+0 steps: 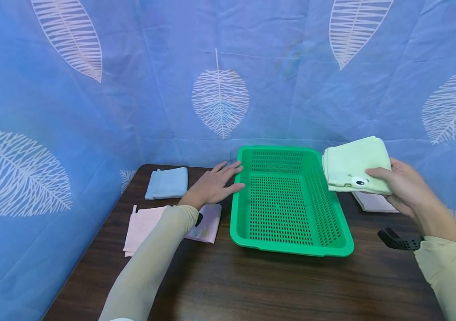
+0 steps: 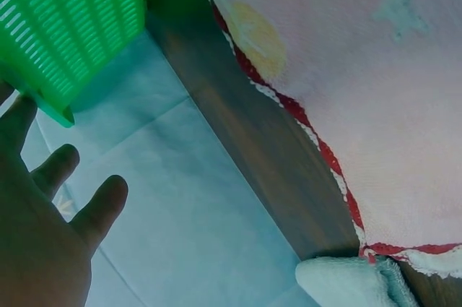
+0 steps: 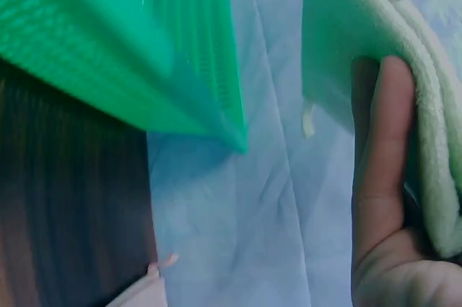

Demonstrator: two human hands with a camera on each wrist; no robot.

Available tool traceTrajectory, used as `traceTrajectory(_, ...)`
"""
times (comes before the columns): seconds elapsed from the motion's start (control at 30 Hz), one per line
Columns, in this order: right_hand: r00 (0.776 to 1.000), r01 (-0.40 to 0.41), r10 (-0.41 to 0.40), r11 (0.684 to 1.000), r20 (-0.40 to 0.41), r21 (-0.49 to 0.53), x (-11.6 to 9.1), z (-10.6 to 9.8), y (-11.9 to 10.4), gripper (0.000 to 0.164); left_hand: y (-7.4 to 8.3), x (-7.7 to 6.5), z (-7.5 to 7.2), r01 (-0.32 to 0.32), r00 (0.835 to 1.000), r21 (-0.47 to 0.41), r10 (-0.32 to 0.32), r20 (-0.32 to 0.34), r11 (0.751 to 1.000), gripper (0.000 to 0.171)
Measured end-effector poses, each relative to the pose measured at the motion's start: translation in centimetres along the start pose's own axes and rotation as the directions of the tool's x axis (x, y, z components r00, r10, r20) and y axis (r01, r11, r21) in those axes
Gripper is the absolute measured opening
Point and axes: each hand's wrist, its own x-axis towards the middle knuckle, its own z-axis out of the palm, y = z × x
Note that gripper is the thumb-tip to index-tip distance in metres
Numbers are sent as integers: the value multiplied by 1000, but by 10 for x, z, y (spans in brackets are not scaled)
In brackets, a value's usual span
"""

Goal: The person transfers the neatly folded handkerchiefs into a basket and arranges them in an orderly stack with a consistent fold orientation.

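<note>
My right hand (image 1: 406,187) holds a folded pale green towel (image 1: 354,162) with an eye design, above the right rim of a green plastic basket (image 1: 238,218). The thumb lies on top of the towel and the fingers are underneath, as the right wrist view shows. No towel is visible inside the basket. At the basket's left rim is my left hand (image 1: 212,185), fingers spread and holding nothing; whether the fingertips touch the rim I cannot tell. Partly behind the left forearm lies a pink patterned towel (image 1: 208,225), seen large as a pale towel (image 2: 382,119) in the left wrist view.
On the left of the dark wooden table (image 1: 252,285) lie a folded light blue towel (image 1: 167,183) and a pink towel (image 1: 145,225). A pale pinkish towel (image 1: 372,203) lies right of the basket, partly hidden by the green one. Blue leaf-patterned cloth (image 1: 276,102) hangs behind the table.
</note>
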Motion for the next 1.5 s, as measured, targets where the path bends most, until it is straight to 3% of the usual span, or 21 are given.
traceTrajectory(0.23,1000,-10,10,1000,-1,23,16,23,-14,94,2,-1,-2,3,1000,-5,-3,-11,1000,72)
traceTrajectory(0.73,999,13,-13,1000,36,17,49,65,-13,87,1,0,0,10,1000,-3,-10,0,1000,72)
traceTrajectory(0.97,999,-44,44,998,-1,37,67,86,-12,81,1,1,1,11,1000,6,-11,-4,1000,71)
traceTrajectory(1.2,995,-92,90,994,-42,-63,86,108,-7,75,1,1,1,8,1000,4,-8,-2,1000,71)
traceTrajectory(1.33,993,-121,120,991,-18,-51,95,118,-2,75,1,1,1,11,1000,2,-11,0,1000,70)
traceTrajectory(1.5,987,-159,161,981,5,-112,103,125,7,75,2,2,5,12,1000,-9,-13,-11,1000,70)
